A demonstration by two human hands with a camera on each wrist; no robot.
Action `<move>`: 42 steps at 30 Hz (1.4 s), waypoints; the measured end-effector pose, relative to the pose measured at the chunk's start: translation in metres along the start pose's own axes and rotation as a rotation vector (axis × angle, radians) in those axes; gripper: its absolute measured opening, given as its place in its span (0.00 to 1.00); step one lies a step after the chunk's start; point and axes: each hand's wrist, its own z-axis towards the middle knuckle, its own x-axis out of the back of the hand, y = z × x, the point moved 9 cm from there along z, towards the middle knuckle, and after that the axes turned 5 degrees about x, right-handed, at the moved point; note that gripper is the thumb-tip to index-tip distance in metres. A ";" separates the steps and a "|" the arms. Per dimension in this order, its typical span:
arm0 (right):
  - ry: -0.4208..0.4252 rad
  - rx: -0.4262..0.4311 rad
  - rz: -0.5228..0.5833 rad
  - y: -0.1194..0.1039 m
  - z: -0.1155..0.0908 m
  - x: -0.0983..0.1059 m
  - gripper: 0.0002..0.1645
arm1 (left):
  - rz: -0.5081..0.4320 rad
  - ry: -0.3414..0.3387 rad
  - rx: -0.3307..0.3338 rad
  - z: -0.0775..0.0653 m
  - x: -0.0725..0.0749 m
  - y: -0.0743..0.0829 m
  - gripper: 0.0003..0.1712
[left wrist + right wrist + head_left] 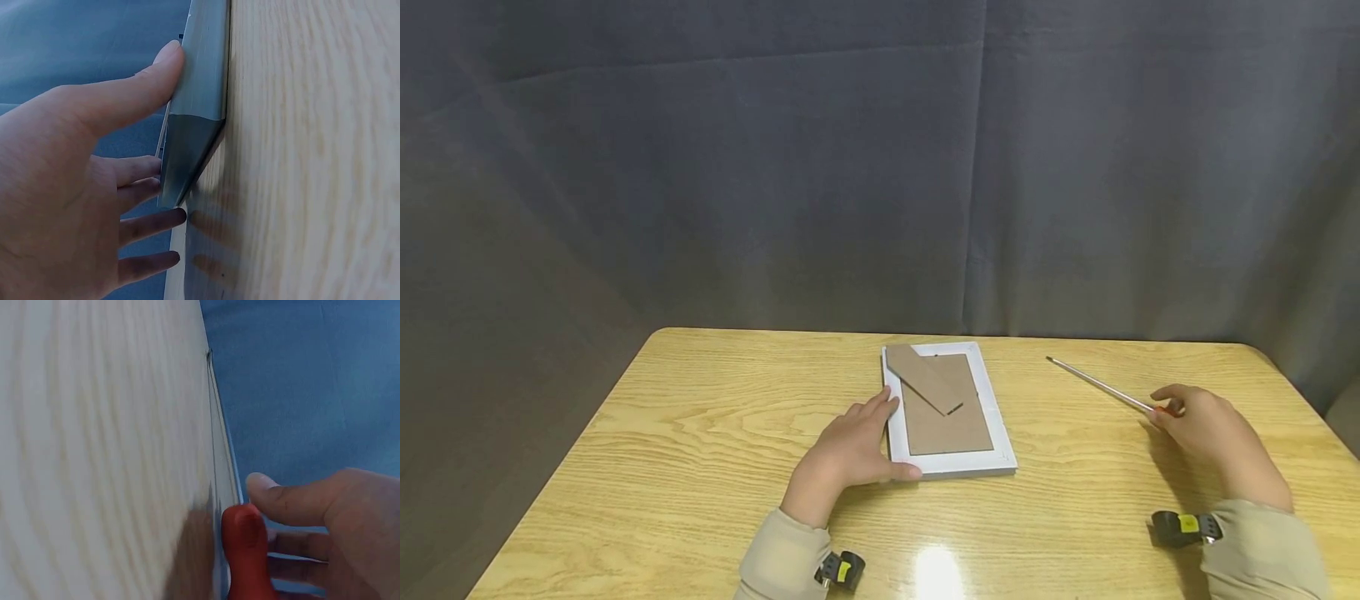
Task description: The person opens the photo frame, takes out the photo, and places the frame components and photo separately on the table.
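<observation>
A picture frame [1003,450] lies face down, its white back border around a brown backing board [947,433] with a brown stand flap [922,382]. My left hand [850,446] spreads along its left side, thumb on the near edge. In the left wrist view the thumb touches the grey frame edge [200,75], and the fingers are nearly straight. To the right, a screwdriver [1101,385] has its thin metal shaft pointing away and left. Around its red handle [247,550] my right hand [1213,429] is loosely placed, thumb near the shaft end, other fingertips hidden behind the handle.
Both things are on a light wooden table [700,433] with rounded far corners. A dark grey curtain [820,208] hangs right behind the table's far edge. Black wrist straps with cameras [1183,529] sit below both hands, over beige sleeves.
</observation>
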 end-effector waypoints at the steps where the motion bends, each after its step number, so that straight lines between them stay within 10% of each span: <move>1: -0.002 -0.003 -0.004 -0.002 0.001 0.001 0.27 | 0.002 -0.001 -0.001 0.000 0.000 0.000 0.60; 18: 0.020 0.112 -0.041 -0.091 0.010 0.013 0.26 | 0.057 -0.016 -0.016 0.001 -0.001 0.001 0.61; 42: 0.088 0.432 -0.132 -0.190 -0.011 -0.040 0.22 | 0.338 0.037 -0.166 -0.004 0.008 0.008 0.41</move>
